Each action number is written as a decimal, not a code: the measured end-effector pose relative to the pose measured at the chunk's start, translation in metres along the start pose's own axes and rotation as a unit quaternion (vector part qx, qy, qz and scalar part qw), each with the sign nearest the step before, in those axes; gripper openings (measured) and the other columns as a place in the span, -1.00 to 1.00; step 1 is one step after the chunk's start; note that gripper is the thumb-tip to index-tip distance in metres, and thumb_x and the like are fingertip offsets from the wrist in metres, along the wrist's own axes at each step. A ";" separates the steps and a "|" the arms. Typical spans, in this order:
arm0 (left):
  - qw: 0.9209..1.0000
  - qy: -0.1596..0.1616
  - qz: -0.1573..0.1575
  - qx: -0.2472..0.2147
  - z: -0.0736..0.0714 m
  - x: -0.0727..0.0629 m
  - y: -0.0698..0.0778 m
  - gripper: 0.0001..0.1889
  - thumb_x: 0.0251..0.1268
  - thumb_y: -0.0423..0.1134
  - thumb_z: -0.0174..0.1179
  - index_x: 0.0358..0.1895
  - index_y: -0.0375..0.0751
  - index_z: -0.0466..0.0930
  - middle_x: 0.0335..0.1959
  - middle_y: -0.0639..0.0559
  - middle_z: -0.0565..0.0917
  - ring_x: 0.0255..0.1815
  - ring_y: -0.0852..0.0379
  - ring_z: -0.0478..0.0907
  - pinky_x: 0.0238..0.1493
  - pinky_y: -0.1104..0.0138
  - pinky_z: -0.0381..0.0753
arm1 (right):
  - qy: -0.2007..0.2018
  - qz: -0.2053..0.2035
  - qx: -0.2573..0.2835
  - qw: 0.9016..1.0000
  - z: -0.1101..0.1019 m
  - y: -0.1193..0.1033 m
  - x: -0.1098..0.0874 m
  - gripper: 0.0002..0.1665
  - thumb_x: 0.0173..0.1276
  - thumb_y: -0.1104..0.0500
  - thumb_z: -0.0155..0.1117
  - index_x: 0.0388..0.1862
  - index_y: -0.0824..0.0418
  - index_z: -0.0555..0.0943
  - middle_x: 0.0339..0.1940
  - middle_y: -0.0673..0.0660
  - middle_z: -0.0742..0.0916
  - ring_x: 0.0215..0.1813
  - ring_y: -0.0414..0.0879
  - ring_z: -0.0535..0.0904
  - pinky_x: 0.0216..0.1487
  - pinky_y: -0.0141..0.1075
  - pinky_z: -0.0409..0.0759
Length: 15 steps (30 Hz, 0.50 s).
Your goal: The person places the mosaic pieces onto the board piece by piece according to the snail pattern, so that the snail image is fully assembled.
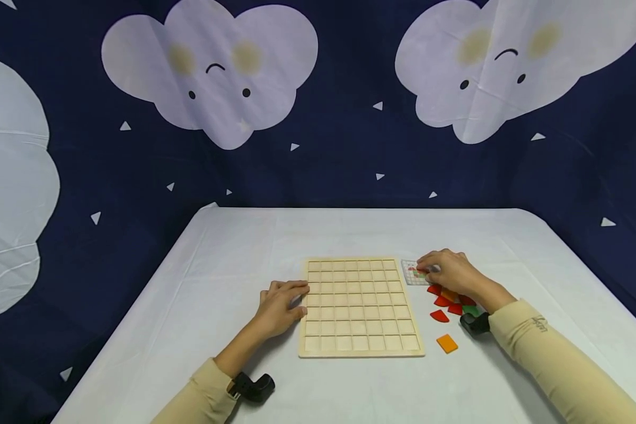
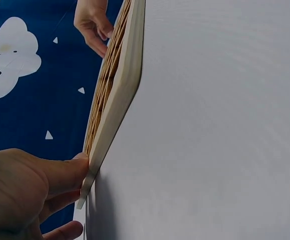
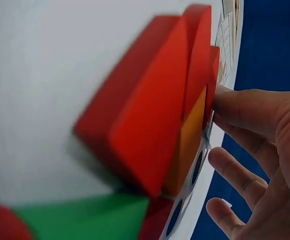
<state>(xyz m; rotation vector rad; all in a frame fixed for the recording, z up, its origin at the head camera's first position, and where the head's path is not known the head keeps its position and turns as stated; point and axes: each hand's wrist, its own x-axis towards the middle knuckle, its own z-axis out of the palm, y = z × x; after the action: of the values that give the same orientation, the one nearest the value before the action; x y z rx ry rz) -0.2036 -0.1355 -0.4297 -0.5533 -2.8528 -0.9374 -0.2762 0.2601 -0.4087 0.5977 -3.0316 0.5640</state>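
Observation:
A pale wooden grid board [image 1: 357, 306] lies flat on the white table. My left hand [image 1: 280, 307] touches its left edge, with the thumb along the rim in the left wrist view. A small grid-printed card [image 1: 410, 277] with red and green shapes lies beside the board's upper right corner. Thumb and fingers of my right hand [image 1: 447, 270] pinch the card's right side; their tips are partly hidden behind a red piece [image 3: 155, 110] in the right wrist view. Below that hand lie several red pieces [image 1: 441, 301], an orange piece [image 1: 449, 294] and a green piece [image 1: 471, 310].
Nearer the table's front, a single red piece [image 1: 439, 316] and an orange tile [image 1: 447, 343] lie apart from the pile. A white strip with dark oval openings [image 3: 182, 205] shows behind the pieces. Dark blue cloth with clouds [image 1: 323, 171] hangs behind the white table [image 1: 233, 241].

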 end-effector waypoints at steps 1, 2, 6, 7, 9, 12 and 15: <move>1.000 0.000 0.000 0.000 0.001 0.001 0.001 -0.53 0.15 -0.22 0.28 0.17 -0.18 0.54 0.27 0.02 0.50 0.19 -0.05 0.32 -0.04 0.05 0.15 | 0.000 0.000 0.001 1.000 0.000 0.001 0.000 -0.67 0.18 0.26 0.25 -0.05 0.13 0.70 0.10 0.17 0.68 0.21 0.22 0.44 0.02 0.08 0.21; 1.000 0.000 0.000 0.001 0.001 0.001 0.002 -0.53 0.15 -0.22 0.28 0.17 -0.18 0.54 0.27 0.02 0.50 0.19 -0.06 0.32 -0.04 0.05 0.15 | -0.001 0.001 0.000 1.000 -0.001 0.002 0.000 -0.67 0.18 0.26 0.25 -0.05 0.13 0.70 0.10 0.17 0.68 0.22 0.22 0.43 0.04 0.09 0.20; 1.000 0.000 0.003 0.007 0.003 0.003 0.006 -0.53 0.15 -0.21 0.28 0.17 -0.19 0.54 0.27 0.01 0.50 0.19 -0.07 0.32 -0.05 0.05 0.16 | -0.001 0.003 -0.002 1.000 -0.002 0.004 -0.001 -0.68 0.19 0.26 0.24 -0.05 0.14 0.70 0.11 0.18 0.67 0.23 0.23 0.42 0.06 0.13 0.20; 1.000 -0.002 0.004 0.010 0.004 0.004 0.007 -0.53 0.15 -0.21 0.28 0.17 -0.19 0.54 0.28 0.00 0.50 0.19 -0.07 0.32 -0.05 0.05 0.16 | -0.001 0.001 -0.002 1.000 -0.002 0.004 -0.001 -0.68 0.19 0.27 0.24 -0.05 0.14 0.70 0.11 0.18 0.67 0.23 0.24 0.42 0.06 0.14 0.20; 1.000 -0.004 0.004 0.014 0.005 0.004 0.008 -0.53 0.16 -0.21 0.27 0.18 -0.20 0.53 0.28 0.00 0.50 0.19 -0.07 0.31 -0.05 0.04 0.17 | 0.001 0.000 0.000 1.000 -0.002 0.005 -0.002 -0.68 0.20 0.27 0.24 -0.05 0.14 0.70 0.11 0.19 0.67 0.23 0.25 0.42 0.05 0.14 0.21; 1.000 -0.006 0.003 0.016 0.005 0.005 0.010 -0.53 0.17 -0.22 0.26 0.18 -0.20 0.53 0.28 0.00 0.49 0.19 -0.07 0.31 -0.05 0.04 0.17 | 0.001 -0.002 0.001 1.000 -0.002 0.005 -0.002 -0.68 0.20 0.27 0.25 -0.05 0.14 0.70 0.11 0.19 0.67 0.23 0.25 0.42 0.06 0.16 0.21; 1.000 -0.007 0.003 0.019 0.005 0.005 0.011 -0.53 0.17 -0.22 0.26 0.18 -0.20 0.53 0.28 0.00 0.49 0.20 -0.07 0.31 -0.05 0.04 0.17 | -0.002 0.000 0.002 1.000 -0.003 0.005 -0.002 -0.69 0.22 0.26 0.24 -0.04 0.14 0.70 0.12 0.18 0.66 0.25 0.26 0.41 0.11 0.21 0.18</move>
<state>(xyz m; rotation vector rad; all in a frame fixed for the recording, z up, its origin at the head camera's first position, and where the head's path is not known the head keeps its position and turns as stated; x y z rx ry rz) -0.2046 -0.1228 -0.4270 -0.5667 -2.8731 -0.8790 -0.2759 0.2662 -0.4082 0.5980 -3.0346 0.5710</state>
